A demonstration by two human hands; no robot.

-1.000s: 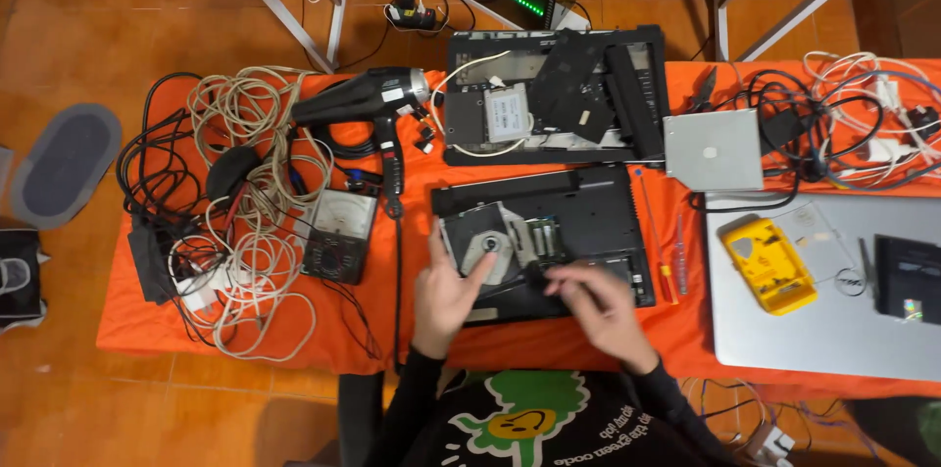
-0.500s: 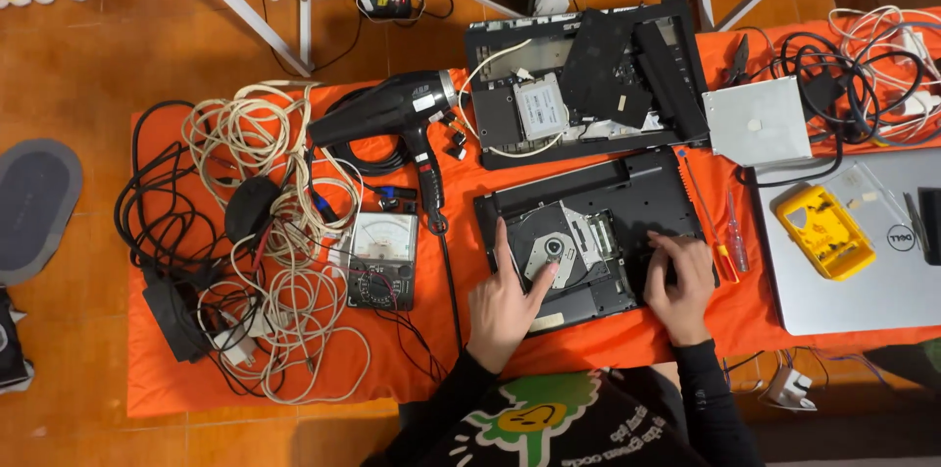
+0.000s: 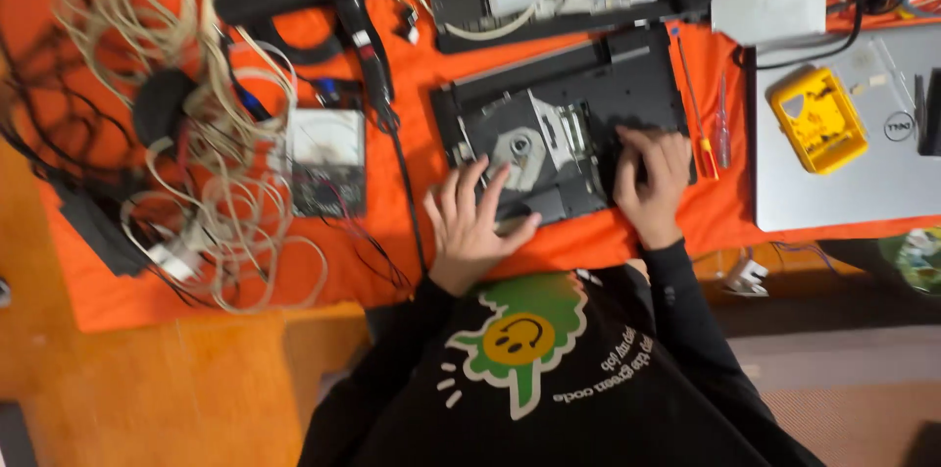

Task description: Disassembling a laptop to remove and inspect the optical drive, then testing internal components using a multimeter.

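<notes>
Black laptop base [image 3: 578, 99] on orange cloth [image 3: 392, 242] | left hand [image 3: 477, 217] splayed flat on drive [image 3: 529, 148] | right hand [image 3: 651, 178] curled on base, grip unclear

light: warm, even indoor | shadows: soft | blur: motion-smeared throughout | glare: none

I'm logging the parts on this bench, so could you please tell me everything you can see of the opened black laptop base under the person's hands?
The opened laptop base is a flat black slab, plastic by its look, lying at a slight tilt on the orange cloth. Its cover is off over a grey metal optical drive with a round hub. The left hand rests spread on its front left edge; the right hand presses on its right part. Two screwdrivers lie just beside its right end.
</notes>
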